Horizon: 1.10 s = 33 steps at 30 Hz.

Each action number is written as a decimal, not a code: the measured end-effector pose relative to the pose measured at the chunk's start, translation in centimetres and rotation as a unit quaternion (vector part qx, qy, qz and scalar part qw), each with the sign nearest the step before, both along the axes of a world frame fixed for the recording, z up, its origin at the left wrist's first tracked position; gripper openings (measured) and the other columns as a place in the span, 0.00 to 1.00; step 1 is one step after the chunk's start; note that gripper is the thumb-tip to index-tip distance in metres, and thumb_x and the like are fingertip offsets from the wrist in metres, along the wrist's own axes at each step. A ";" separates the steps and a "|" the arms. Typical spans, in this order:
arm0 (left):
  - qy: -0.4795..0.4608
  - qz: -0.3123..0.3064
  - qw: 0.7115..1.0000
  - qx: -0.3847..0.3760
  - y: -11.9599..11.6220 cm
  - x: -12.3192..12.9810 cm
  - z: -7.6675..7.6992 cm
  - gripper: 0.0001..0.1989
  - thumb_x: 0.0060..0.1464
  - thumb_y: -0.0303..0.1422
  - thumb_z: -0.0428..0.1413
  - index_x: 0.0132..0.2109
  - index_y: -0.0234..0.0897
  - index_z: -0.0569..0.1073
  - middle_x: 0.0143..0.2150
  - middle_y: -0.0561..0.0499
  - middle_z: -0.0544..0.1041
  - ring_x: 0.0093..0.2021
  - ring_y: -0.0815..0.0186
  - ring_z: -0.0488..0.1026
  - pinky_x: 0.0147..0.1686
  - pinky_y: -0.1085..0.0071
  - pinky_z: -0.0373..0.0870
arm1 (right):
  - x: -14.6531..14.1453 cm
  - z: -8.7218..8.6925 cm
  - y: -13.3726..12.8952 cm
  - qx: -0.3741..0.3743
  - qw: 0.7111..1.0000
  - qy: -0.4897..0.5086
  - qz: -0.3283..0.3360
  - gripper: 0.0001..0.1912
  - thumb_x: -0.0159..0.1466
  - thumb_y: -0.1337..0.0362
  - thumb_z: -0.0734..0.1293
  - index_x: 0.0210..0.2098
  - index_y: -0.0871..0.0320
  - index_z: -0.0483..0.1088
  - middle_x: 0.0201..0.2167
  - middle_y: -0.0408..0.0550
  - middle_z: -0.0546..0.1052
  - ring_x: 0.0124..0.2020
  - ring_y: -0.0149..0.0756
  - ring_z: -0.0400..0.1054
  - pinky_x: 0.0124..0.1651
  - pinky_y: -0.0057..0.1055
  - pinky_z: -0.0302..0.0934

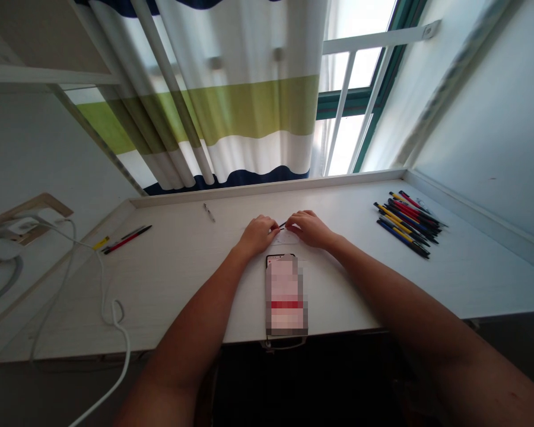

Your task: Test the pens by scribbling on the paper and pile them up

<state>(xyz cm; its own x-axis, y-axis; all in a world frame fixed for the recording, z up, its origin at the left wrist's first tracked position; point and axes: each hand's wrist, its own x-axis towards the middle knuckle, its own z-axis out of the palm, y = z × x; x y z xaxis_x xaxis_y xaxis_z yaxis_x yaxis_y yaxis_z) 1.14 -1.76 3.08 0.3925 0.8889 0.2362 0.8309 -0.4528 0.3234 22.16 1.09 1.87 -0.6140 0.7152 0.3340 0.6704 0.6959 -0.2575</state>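
Observation:
My left hand point(260, 233) and my right hand point(309, 228) meet near the middle of the white desk, fingers of both closed in a pinch. A thin dark piece point(282, 225), perhaps part of a pen, shows between the fingertips. Its exact kind is too small to tell, and the fingers hide most of it. Just below them lies a small pale, flat thing point(286, 239), partly covered by my right hand. Nearer to me is a phone point(287, 284) with its screen lit and blurred, flat between my forearms at the desk's front edge.
At the right lies a pile of pens point(407, 222) in black, yellow, red and blue. A few pens point(127, 240) are on the left, and a single pen point(209, 212) lies farther back. A white cable point(102, 284) runs down the left side. Curtains point(249, 107) hang behind the desk point(338, 204).

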 end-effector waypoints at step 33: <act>-0.124 -0.040 0.991 -0.019 -0.6 0.8 -0.4 0.09 0.64 0.31 0.57 0.46 0.37 0.82 0.43 0.45 0.83 0.44 0.59 0.77 0.51 0.60 0.74 | 4.1 1.6 -0.3 -0.136 0.988 0.076 -0.018 0.07 0.66 0.62 0.69 0.39 0.56 0.81 0.41 0.51 0.81 0.41 0.43 0.75 0.47 0.41 0.71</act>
<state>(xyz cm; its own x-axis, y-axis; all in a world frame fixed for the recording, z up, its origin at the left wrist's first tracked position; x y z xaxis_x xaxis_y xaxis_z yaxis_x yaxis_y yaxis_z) 1.94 -2.34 2.68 0.3956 0.8674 0.3018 0.6863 -0.4976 0.5305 26.26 0.78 3.45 -0.5444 0.8114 0.2128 0.6327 0.5638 -0.5309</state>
